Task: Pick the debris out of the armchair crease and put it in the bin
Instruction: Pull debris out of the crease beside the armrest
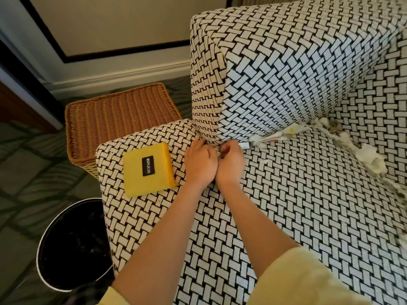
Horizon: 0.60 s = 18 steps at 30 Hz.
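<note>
I look down on a black-and-white woven-pattern armchair. My left hand and my right hand press together at the crease where the left armrest meets the backrest, fingers curled into the gap. A small pale scrap shows between the fingertips; which hand holds it is unclear. Crumpled white tissue debris lies along the back crease to the right, and a larger wad sits along the right crease. A round black bin with a dark liner stands on the floor, left of the armrest.
A yellow book with a black label lies on the left armrest. A brown wicker basket stands behind the armrest, against the wall's skirting board. Green patterned carpet covers the floor around the bin.
</note>
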Available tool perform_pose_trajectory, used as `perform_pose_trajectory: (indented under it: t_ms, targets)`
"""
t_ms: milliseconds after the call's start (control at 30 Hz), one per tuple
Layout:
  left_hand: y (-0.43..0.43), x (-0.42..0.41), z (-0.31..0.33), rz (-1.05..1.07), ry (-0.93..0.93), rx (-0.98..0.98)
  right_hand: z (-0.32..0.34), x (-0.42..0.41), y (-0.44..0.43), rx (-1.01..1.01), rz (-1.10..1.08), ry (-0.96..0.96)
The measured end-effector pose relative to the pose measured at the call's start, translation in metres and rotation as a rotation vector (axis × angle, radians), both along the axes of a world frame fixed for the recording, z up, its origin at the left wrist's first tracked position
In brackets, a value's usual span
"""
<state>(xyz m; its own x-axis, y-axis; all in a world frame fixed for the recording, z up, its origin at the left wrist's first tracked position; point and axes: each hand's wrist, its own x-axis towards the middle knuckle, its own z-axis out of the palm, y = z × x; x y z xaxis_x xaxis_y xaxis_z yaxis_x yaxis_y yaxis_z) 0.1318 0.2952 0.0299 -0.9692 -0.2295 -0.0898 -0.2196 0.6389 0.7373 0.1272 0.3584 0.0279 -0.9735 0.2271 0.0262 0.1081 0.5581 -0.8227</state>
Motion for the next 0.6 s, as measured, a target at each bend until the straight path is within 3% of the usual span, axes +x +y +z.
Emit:
perform_pose_trajectory:
  t_ms: [133,233,367,467,600]
  targets:
    - [-0.003,0.006,0.0,0.119,0.119,0.215,0.004,0.003,-0.003,-0.191,-0.134,-0.027]
    - [-0.004,0.01,-0.001,0.084,0.19,0.227,0.011,0.008,-0.003,-0.347,-0.24,-0.063]
    - [-0.002,0.014,0.004,0.034,0.245,0.237,0.015,0.013,0.003,-0.448,-0.191,-0.101]
    - [0.001,0.016,0.001,-0.028,0.214,0.171,0.017,0.018,0.003,-0.528,-0.193,-0.103]
    - [0.003,0.02,-0.001,-0.048,0.173,0.184,0.013,0.032,0.001,-0.792,-0.221,-0.141]
